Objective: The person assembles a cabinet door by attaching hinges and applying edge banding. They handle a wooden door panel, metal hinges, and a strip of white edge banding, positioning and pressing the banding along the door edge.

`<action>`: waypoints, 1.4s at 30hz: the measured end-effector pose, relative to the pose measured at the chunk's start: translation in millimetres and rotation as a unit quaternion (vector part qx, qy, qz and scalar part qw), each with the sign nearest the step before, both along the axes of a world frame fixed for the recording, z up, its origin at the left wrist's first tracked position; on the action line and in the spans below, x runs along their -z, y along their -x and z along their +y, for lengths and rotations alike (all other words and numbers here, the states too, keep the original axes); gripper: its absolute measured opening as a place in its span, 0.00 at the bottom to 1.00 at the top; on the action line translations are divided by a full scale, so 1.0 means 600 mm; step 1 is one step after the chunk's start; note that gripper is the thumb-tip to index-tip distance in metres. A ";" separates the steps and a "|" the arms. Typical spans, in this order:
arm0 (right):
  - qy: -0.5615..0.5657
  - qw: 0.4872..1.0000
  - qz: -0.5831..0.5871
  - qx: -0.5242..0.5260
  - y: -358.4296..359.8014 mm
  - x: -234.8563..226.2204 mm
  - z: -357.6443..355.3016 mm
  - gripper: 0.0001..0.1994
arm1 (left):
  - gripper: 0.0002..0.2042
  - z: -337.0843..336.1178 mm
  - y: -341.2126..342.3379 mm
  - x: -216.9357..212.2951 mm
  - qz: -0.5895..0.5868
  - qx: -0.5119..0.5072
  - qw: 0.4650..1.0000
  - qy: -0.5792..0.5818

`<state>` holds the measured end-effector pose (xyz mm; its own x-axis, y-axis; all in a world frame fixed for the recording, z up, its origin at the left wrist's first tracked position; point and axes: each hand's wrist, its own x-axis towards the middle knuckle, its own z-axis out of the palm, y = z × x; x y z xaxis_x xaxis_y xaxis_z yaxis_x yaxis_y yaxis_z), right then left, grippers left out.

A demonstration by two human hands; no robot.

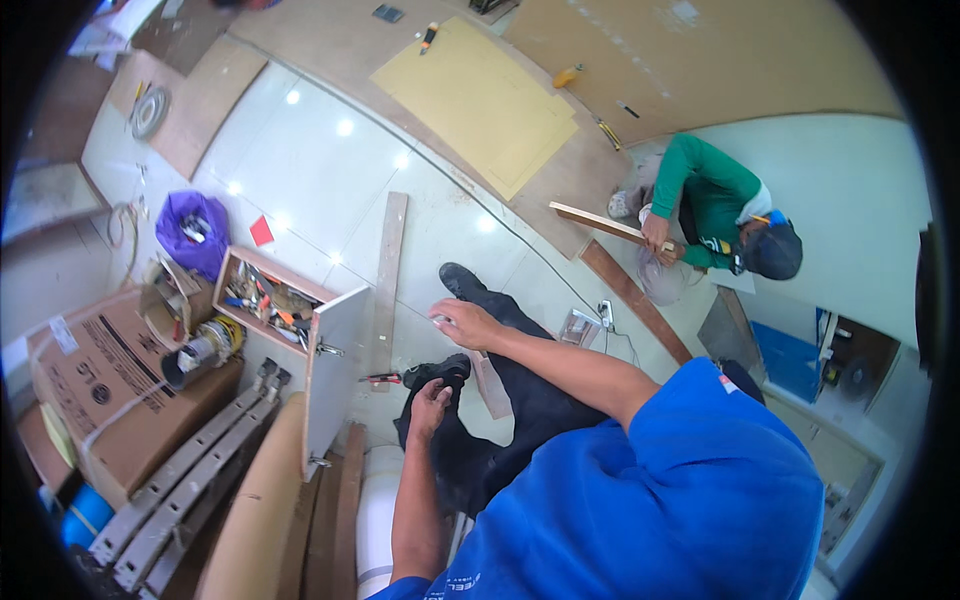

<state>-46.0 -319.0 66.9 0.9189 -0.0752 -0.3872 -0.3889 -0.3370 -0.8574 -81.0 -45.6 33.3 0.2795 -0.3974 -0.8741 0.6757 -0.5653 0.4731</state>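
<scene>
My right hand [467, 325] is held out over the floor in front of my legs, fingers bent toward the thumb, with a small pale bit at the fingertips too small to name. Lower and nearer, my left hand [430, 408] is closed with curled fingers by my dark shoe [450, 370]; what it pinches, if anything, is hidden. To its left stands a white panel [335, 370] with metal hinges, against a wooden box [222, 285] full of hand tools. Red-handled pliers [382, 378] lie on the floor beside the panel.
A co-worker in a green sleeve [690, 170] crouches at right, holding a wooden strip [600, 222]. A cable [470, 190] crosses the tiles to a socket [605, 312]. Long boards [390, 260], a purple bag [190, 225], a cardboard box [110, 370] and a folded ladder [190, 470] surround me.
</scene>
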 end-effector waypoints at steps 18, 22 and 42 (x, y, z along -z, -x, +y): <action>0.165 0.928 0.280 0.180 0.419 -0.153 -0.326 0.13 | 0.21 0.022 -0.240 -0.361 -0.077 0.003 0.982 -0.174; 0.153 0.920 0.264 0.246 0.468 -0.149 -0.278 0.14 | 0.21 -0.007 -0.295 -0.368 -0.089 0.089 0.979 -0.160; 0.090 0.802 0.290 0.515 0.543 -0.175 0.133 0.20 | 0.34 -0.455 -0.555 -0.365 -0.007 0.595 0.790 -0.146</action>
